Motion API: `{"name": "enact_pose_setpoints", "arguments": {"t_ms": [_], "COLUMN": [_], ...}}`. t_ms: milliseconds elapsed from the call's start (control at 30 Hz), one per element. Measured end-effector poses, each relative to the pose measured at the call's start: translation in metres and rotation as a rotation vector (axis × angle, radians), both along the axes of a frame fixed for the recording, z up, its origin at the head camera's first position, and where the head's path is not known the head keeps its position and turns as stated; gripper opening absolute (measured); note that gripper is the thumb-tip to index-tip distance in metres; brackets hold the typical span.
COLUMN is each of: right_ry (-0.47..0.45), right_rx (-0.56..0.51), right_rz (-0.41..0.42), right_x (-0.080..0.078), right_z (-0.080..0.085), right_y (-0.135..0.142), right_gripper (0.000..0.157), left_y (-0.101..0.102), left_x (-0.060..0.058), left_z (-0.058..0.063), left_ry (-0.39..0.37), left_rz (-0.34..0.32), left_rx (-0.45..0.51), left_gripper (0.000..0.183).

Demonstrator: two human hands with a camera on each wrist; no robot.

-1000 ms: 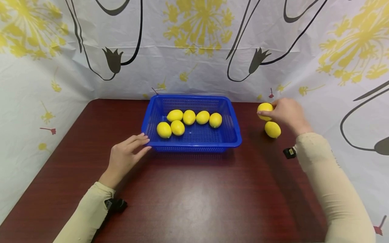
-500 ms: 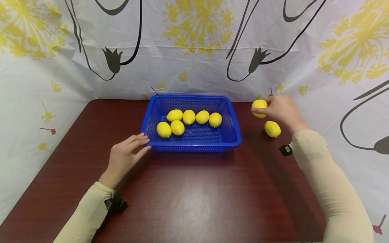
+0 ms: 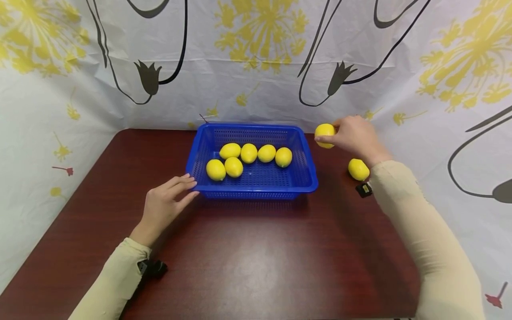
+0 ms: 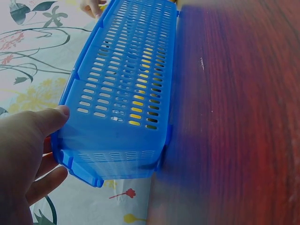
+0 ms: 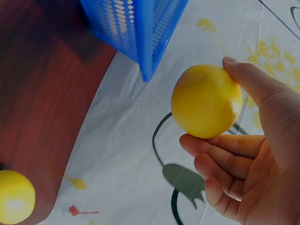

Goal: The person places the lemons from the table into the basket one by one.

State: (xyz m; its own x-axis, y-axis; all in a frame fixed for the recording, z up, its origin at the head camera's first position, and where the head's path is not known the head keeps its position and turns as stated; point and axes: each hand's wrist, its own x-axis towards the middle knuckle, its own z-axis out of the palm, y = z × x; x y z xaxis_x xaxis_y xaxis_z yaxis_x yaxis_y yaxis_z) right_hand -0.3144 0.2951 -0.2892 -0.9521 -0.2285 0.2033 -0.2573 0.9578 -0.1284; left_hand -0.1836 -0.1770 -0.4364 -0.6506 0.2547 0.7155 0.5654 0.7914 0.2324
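At the blue plastic basket (image 3: 256, 190) my left hand (image 3: 162, 206) holds the near left corner, thumb at the front rim and fingers along the left side. In the left wrist view the thumb (image 4: 56, 115) lies on the rim of the basket (image 4: 126, 136). Several lemons (image 3: 249, 154) lie inside, mostly along the back. My right hand (image 3: 358, 138) pinches another lemon (image 3: 325, 135) between thumb and fingertips, raised just right of the basket's back right corner. The right wrist view shows this lemon (image 5: 206, 101) apart from the basket (image 5: 136, 28).
One more lemon (image 3: 358, 170) lies on the dark red wooden table (image 3: 256, 253), below the right wrist. A white patterned sheet (image 3: 256, 89) hangs behind the table and along both sides. Each wrist wears a small black camera (image 3: 364, 190).
My right hand has carried its lemon left and slightly up, away from the lemon on the table and closer to the basket. The left hand and the basket have stayed in place.
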Motion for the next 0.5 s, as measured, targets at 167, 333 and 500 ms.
{"name": "enact_pose_setpoints", "arguments": {"t_ms": [167,333,500], "right_ry": [-0.014,0.032,0.071], "right_rx": [0.042,0.042,0.068], "right_rz": [0.007,0.059,0.097], "right_x": [-0.005,-0.012,-0.017], "right_z": [0.006,0.005,0.001], "right_y": [-0.020,-0.038,-0.054], "right_gripper": [0.060,0.058,0.057], "left_y": [0.000,0.000,0.001], "left_x": [0.000,0.001,0.001], "left_z": [0.000,0.001,0.001], "left_ry": [-0.006,-0.004,0.010], "left_rz": [0.003,0.004,-0.006], "left_rx": [-0.003,-0.004,0.014], "left_gripper": [0.037,0.037,0.036]}}
